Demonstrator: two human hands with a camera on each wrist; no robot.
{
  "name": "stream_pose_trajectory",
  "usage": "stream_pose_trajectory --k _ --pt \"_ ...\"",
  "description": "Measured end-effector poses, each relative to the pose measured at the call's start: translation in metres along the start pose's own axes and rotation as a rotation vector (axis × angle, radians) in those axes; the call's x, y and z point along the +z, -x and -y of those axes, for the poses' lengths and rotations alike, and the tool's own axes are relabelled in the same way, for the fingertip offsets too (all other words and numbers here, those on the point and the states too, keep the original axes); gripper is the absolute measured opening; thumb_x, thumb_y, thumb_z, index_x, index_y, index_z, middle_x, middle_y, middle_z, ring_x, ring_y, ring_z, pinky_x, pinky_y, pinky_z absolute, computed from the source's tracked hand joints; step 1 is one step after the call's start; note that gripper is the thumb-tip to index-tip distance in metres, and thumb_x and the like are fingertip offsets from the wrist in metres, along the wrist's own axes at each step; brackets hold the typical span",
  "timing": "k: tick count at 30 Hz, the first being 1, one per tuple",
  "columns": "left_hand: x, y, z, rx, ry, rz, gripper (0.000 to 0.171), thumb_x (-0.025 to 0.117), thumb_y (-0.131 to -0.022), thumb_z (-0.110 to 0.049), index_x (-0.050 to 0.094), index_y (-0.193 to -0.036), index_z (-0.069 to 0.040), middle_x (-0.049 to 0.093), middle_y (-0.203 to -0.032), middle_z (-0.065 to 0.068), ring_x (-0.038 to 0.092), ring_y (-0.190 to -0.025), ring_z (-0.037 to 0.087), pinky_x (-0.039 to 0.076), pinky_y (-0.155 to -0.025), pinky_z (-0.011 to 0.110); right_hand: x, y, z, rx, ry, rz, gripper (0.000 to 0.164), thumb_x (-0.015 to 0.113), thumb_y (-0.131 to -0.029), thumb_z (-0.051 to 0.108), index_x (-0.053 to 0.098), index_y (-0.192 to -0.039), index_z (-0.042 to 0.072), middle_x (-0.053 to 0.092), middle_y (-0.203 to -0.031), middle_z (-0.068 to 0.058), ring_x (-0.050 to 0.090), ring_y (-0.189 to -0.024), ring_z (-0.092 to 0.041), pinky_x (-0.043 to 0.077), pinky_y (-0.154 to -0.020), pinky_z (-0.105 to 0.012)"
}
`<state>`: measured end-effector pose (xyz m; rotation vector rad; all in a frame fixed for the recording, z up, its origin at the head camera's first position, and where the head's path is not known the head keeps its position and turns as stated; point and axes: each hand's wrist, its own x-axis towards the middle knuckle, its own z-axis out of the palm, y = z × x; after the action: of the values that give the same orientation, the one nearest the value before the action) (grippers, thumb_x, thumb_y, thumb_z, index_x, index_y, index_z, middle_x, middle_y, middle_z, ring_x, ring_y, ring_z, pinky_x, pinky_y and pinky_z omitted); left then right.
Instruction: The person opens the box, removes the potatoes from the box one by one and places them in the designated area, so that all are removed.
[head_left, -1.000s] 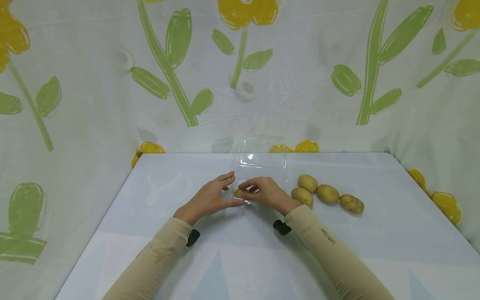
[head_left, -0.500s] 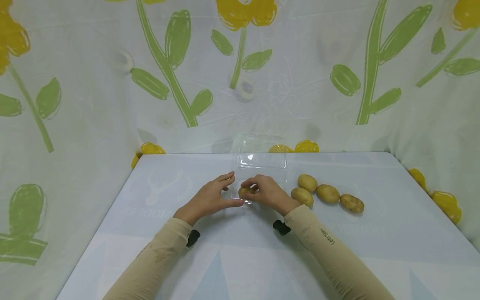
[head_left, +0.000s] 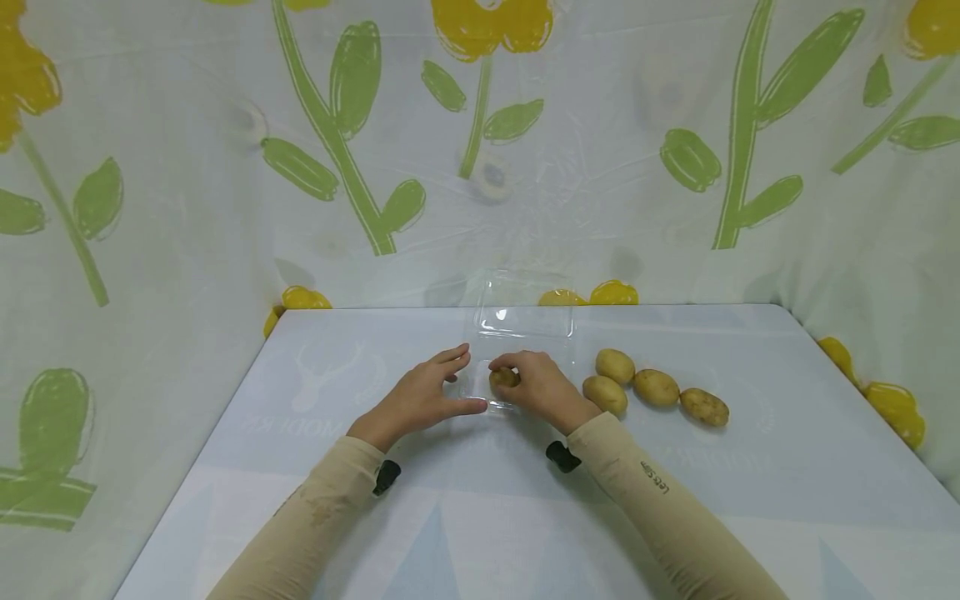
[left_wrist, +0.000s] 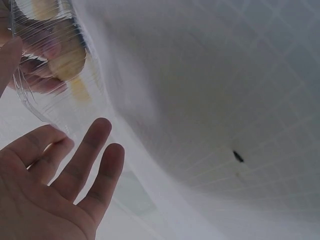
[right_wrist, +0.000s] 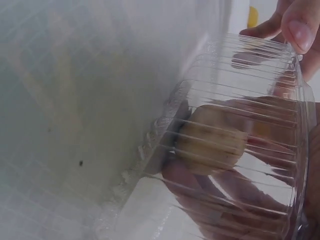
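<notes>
A clear plastic clamshell box (head_left: 474, 385) lies on the table with its lid (head_left: 525, 321) raised at the back. My right hand (head_left: 546, 387) reaches inside the box, its fingers and thumb gripping a small potato (head_left: 501, 379). Through the ribbed plastic wall in the right wrist view, that potato (right_wrist: 210, 142) shows between the right fingers. At the box's front left corner, my left hand (head_left: 423, 392) spreads, thumb along the front rim and fingertips by the left side. In the left wrist view, some left fingers (left_wrist: 82, 152) touch the box edge while others extend free.
Several loose potatoes lie right of the box: two near it (head_left: 604, 394), one further right (head_left: 656, 388), and another at the far right (head_left: 704, 407). The pale table (head_left: 480, 533) ends before a flower-print curtain (head_left: 600, 167).
My right hand has drawn the potato slightly to the right within the box, turning it a little. The left hand stays where it was, and the loose potatoes have not moved.
</notes>
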<state>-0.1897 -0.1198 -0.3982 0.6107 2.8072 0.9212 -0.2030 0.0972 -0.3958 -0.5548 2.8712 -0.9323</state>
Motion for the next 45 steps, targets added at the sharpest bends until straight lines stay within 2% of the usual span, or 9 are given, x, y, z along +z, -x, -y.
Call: stream_pose_trajectory --k 7,20,29,38,45 --pt "0.000 0.000 -0.001 0.009 -0.008 0.001 0.094 0.081 -0.081 -0.055 0.042 -0.155 -0.011 0.030 -0.164 -0.009 0.062 -0.124 0.020 0.046 -0.107 0.047 -0.002 0.001 0.001 0.036 0.036 0.008 0.030 0.075 -0.091 0.012 0.074 -0.121 0.009 0.071 -0.110 -0.003 0.059 -0.094 -0.019 0.053 -0.093 -0.036" --pt "0.001 -0.001 0.001 0.013 -0.013 0.004 0.095 0.081 -0.082 -0.055 0.041 -0.156 -0.011 0.030 -0.164 -0.010 0.061 -0.124 0.020 0.047 -0.106 0.046 -0.002 0.002 -0.002 0.022 0.032 -0.017 0.034 0.079 -0.086 0.007 0.073 -0.119 0.007 0.071 -0.112 -0.005 0.060 -0.095 -0.020 0.053 -0.093 -0.037" --pt "0.000 0.000 -0.001 0.020 -0.012 0.002 0.094 0.081 -0.082 -0.054 0.041 -0.155 -0.011 0.030 -0.165 -0.008 0.062 -0.123 0.020 0.046 -0.107 0.045 -0.001 0.005 -0.006 -0.076 0.029 -0.101 0.035 0.082 -0.083 0.006 0.073 -0.118 0.006 0.071 -0.106 -0.005 0.061 -0.094 -0.020 0.053 -0.090 -0.037" --pt "0.002 -0.002 -0.003 0.033 -0.012 0.002 0.094 0.080 -0.083 -0.055 0.041 -0.155 -0.009 0.030 -0.165 -0.005 0.062 -0.122 0.020 0.047 -0.106 0.046 -0.008 0.013 -0.007 -0.154 -0.013 -0.214 0.039 0.082 -0.084 0.005 0.072 -0.121 0.007 0.071 -0.116 -0.007 0.064 -0.103 -0.022 0.055 -0.092 -0.037" --pt "0.002 0.000 -0.003 0.015 0.007 -0.011 0.094 0.081 -0.082 -0.053 0.042 -0.155 -0.010 0.031 -0.164 -0.008 0.062 -0.123 0.021 0.048 -0.105 0.046 -0.021 0.024 -0.002 -0.255 -0.051 -0.279 0.043 0.080 -0.085 0.002 0.069 -0.125 0.005 0.070 -0.119 -0.009 0.065 -0.101 -0.021 0.058 -0.081 -0.032"
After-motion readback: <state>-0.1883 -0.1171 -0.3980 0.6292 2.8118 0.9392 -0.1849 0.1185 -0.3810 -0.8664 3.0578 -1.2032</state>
